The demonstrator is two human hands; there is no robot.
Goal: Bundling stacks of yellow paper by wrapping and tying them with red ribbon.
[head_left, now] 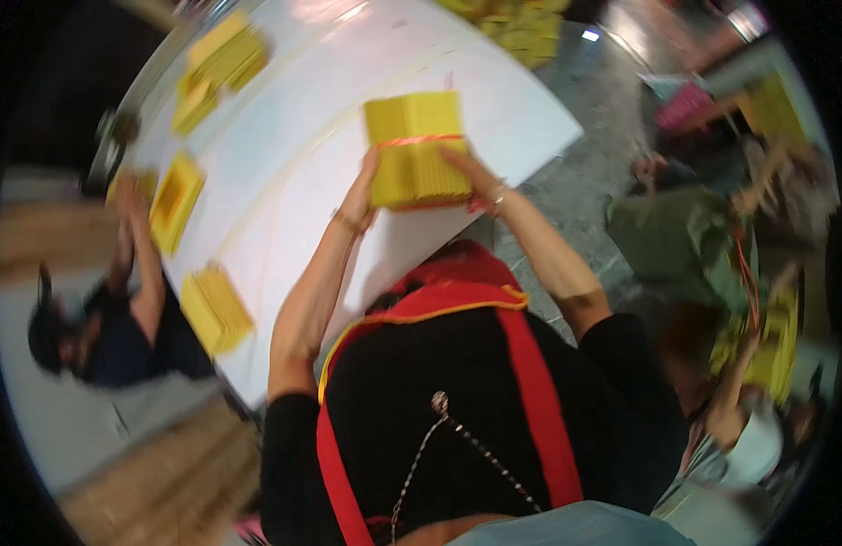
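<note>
A bundle of yellow paper-like pieces (416, 168), stacked in two columns side by side, is between my hands over the right part of the white table. An orange-red band runs across its middle. My left hand (360, 189) presses against its left side. My right hand (473, 175) grips its right side, with the fingers partly over the top near the band. Whether the underside of the bundle rests on the table is hard to tell.
On the white table (284, 173) stand more yellow stacks: one at the far left (230, 59), a hollow one (176, 202) and one nearer me (215, 309). A co-worker's hands (130, 196) are at the left edge. Other people sit at right, near yellow piles (771, 350).
</note>
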